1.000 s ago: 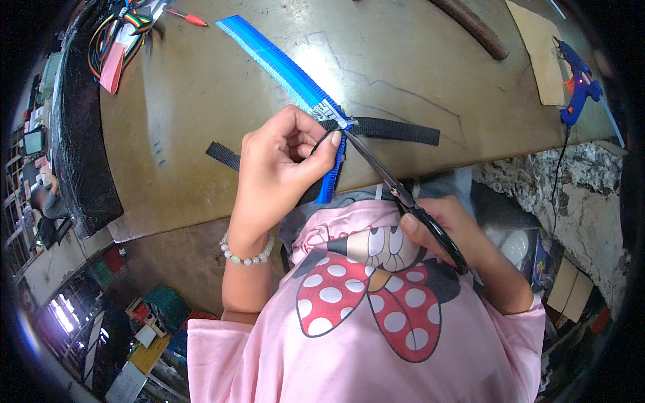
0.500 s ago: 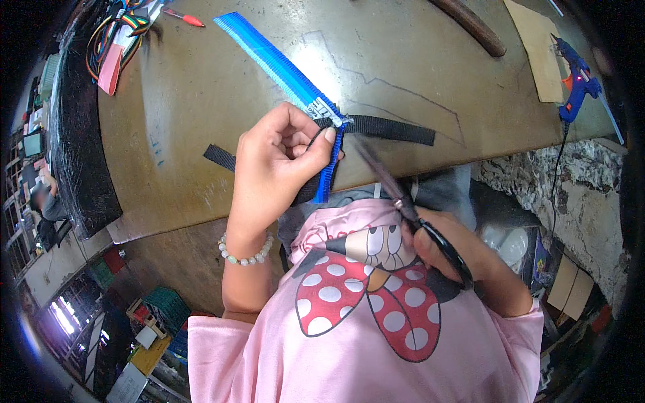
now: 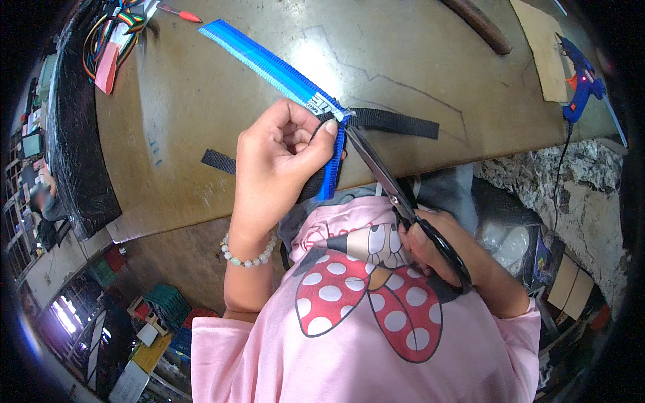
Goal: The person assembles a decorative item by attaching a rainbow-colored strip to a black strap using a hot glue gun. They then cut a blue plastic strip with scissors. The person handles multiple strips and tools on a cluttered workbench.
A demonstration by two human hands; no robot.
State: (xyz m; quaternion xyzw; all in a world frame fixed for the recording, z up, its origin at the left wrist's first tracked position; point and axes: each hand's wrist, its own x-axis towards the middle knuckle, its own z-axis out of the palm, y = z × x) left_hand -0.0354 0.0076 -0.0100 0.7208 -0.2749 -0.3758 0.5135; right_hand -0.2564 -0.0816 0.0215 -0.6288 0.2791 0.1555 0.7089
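Observation:
My left hand (image 3: 282, 148) is closed, pinching a blue ribbed strap (image 3: 269, 64) together with a black webbing strap (image 3: 396, 122). The blue strap runs up to the far left and folds down below my thumb; a small white label lies on it near the fold. One end of the black strap stretches to the right, and another short end shows left of my wrist. My right hand (image 3: 437, 248) is wrapped round the black handles of scissors (image 3: 379, 168). Their tips are beside the blue strap's fold; whether they touch it I cannot tell.
A blue glue gun (image 3: 583, 84) stands at the table's right edge, next to a tan board (image 3: 543, 50). At the back lie a dark rod (image 3: 480, 25) and a red pen (image 3: 180, 12). Rainbow-striped cords (image 3: 111, 40) lie at far left. A person (image 3: 50, 201) sits beyond.
The scissors' blades have swung slightly left and up toward the fold in the blue strap. The blue strap's far end has shifted a little left.

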